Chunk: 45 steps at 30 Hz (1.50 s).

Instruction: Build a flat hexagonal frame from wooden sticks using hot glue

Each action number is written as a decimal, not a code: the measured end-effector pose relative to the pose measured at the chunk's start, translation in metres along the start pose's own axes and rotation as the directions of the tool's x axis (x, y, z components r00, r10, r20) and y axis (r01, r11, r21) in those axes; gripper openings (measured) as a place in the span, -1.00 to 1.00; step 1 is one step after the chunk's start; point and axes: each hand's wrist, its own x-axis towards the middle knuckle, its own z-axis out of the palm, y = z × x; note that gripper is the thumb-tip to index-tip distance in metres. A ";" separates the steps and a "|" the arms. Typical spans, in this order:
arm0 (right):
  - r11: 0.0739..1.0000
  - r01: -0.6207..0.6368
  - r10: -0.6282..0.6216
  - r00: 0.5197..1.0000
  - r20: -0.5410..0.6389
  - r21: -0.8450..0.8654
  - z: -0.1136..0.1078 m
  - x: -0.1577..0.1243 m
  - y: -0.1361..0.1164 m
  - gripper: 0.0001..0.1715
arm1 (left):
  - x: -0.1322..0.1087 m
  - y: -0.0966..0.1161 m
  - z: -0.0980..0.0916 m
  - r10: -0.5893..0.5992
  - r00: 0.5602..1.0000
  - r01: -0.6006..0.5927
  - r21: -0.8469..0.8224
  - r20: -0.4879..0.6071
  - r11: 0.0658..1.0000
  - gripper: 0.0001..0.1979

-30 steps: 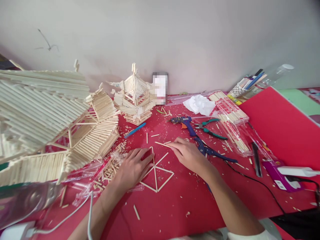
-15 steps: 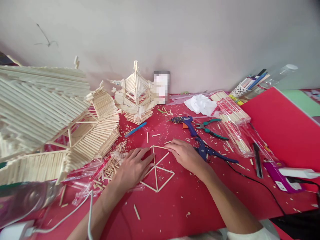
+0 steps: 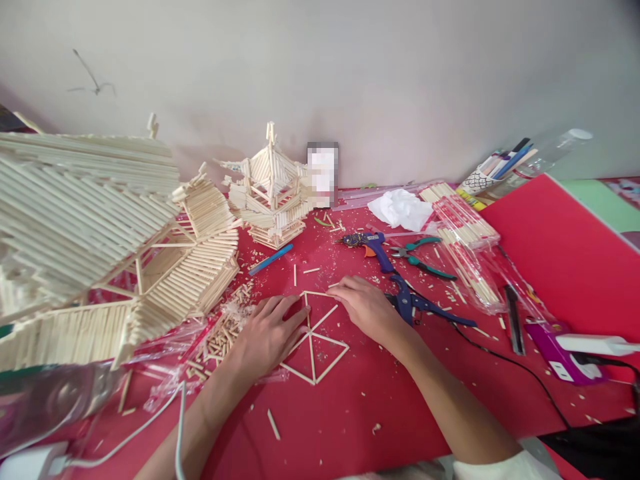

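Observation:
A flat frame of thin wooden sticks (image 3: 331,365), with spokes meeting at its centre, lies on the red table (image 3: 400,427). My left hand (image 3: 273,330) rests over the frame's left side, fingers spread, its fingertips at an upper spoke and covering part of the frame. At the upper right, the fingers of my right hand (image 3: 367,305) are pressed together at the end of the frame's top stick, around something I cannot make out. Two loose short sticks (image 3: 311,270) lie beyond the frame, and another (image 3: 273,424) lies nearer to me.
Large stick model (image 3: 85,207) at left, smaller stick tower (image 3: 273,193) at the back. Glue gun (image 3: 383,252), green-handled pliers (image 3: 425,260) and blue cutter (image 3: 406,300) lie right of centre. Bagged sticks (image 3: 467,247), a black knife (image 3: 515,320) and a red board (image 3: 565,253) are farther right.
My right hand has shifted very slightly left at the frame's upper right corner. My left hand and the frame have stayed in place.

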 end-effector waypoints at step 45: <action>0.985 -0.030 0.017 0.997 0.075 0.168 -0.001 -0.002 -0.002 -0.68 | 0.000 -0.001 0.001 0.012 1.000 -0.012 -0.010 -0.012 1.000 -0.69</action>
